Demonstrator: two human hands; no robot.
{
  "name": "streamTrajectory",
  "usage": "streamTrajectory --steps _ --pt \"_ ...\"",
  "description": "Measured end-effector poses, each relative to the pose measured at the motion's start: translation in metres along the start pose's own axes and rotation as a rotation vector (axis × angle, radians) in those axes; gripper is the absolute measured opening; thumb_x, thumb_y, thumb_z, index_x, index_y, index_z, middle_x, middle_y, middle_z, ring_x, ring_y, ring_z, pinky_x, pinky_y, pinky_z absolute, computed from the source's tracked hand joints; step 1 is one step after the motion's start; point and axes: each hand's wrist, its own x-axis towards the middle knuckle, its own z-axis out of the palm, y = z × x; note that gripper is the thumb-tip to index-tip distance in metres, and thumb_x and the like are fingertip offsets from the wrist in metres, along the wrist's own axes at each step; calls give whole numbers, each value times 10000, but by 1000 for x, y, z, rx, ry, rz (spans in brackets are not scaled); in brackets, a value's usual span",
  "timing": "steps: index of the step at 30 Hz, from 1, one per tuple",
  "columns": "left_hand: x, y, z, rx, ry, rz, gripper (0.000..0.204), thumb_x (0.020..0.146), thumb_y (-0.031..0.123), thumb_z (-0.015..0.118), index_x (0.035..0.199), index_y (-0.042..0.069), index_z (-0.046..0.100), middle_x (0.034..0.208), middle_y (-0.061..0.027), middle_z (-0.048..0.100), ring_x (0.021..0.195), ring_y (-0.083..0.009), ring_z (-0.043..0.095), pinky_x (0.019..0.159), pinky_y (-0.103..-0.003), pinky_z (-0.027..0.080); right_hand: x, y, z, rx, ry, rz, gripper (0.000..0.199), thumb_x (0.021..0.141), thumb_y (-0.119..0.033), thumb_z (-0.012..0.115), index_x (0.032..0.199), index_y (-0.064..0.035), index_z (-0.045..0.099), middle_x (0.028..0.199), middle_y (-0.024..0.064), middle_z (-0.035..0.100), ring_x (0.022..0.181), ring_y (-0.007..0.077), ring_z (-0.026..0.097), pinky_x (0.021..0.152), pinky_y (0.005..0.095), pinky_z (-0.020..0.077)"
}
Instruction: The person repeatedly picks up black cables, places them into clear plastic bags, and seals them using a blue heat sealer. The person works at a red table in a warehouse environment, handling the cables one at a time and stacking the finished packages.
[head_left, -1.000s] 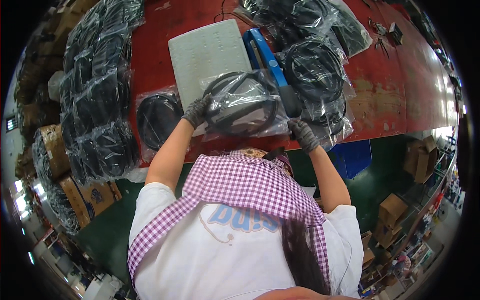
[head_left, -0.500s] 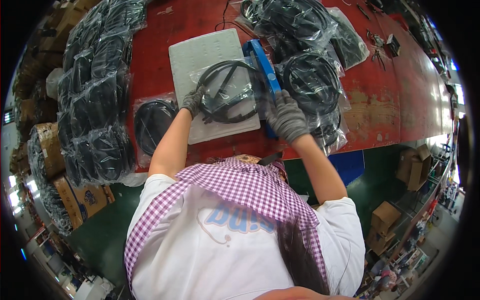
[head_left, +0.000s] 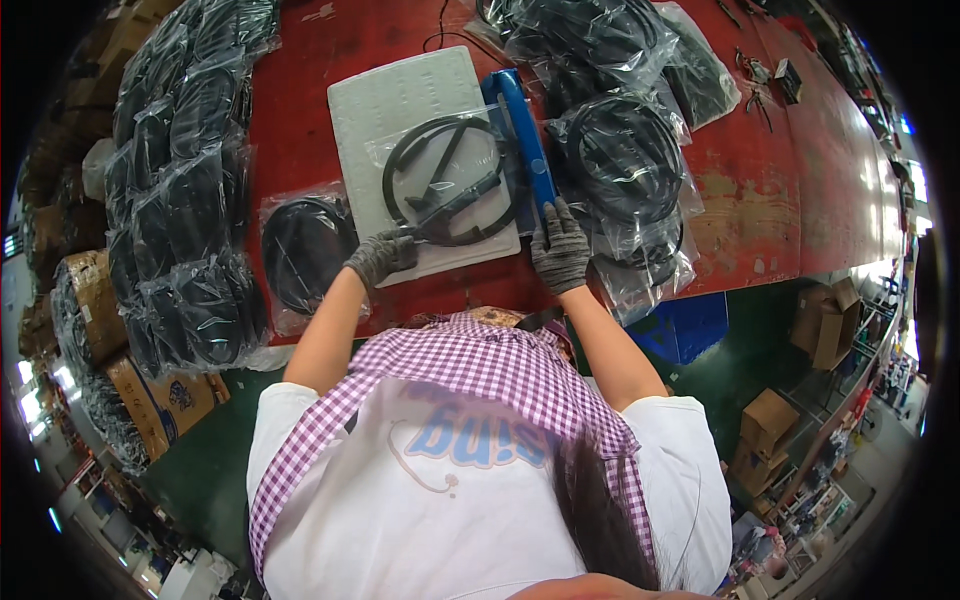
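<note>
A coiled black hose with thin black parts lies inside a clear plastic bag on a white foam board. My left hand, in a grey glove, is closed at the bag's lower left, by the coil. Along the bag's right side runs a long blue bar that looks like a hand bag sealer. Over its near end is my gloved right hand, fingers bent onto the bar; the palm side is hidden. The bag's right edge reaches the bar.
One bagged black coil lies left of the board. Rows of bagged coils line the table's left side, and more bagged coils are heaped right of the sealer. Pliers and small tools lie far right. Cardboard boxes stand beyond the table edge.
My left hand has slid down from the coil's left side to its lower left. The right hand has shifted slightly left, onto the sealer's near end, and the blue bar looks lower.
</note>
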Motion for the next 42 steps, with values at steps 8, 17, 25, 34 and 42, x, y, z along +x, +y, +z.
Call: streamTrajectory --steps 8,17,25,34,42 --pt "-12 -10 16 -385 -44 39 187 785 198 651 873 46 584 827 -77 607 819 -204 610 745 -320 535 -3 6 2 16 -12 32 455 713 -156 576 1151 -53 504 1194 182 492 951 353 548 792 429 460" --pt "18 -16 34 -436 -420 207 746 614 397 752 1182 22 446 1106 -72 542 1037 -173 513 896 -307 433 -2 3 0 4 -8 35 420 715 -169 567 1107 -22 533 1158 198 511 907 356 561 771 432 466" --pt "25 -3 55 -440 -535 304 778 643 408 730 1242 33 404 1242 -98 468 1122 -212 457 979 -344 363 -1 3 1 14 -17 39 425 713 -168 567 1113 -30 529 1172 192 502 910 355 557 771 429 464" --pt "10 5 33 -300 -192 271 409 824 225 600 1159 36 462 1115 -67 542 993 -189 532 864 -337 457 -1 4 1 20 -8 42 416 722 -162 567 1117 -39 525 1174 184 504 919 357 556 771 429 467" --pt "31 -5 -1 -353 -225 268 325 874 261 521 1142 79 499 1079 -39 568 957 -170 545 856 -343 454 -4 2 0 7 -83 78 444 736 -175 551 1160 -63 491 1221 169 473 984 354 535 820 427 450"
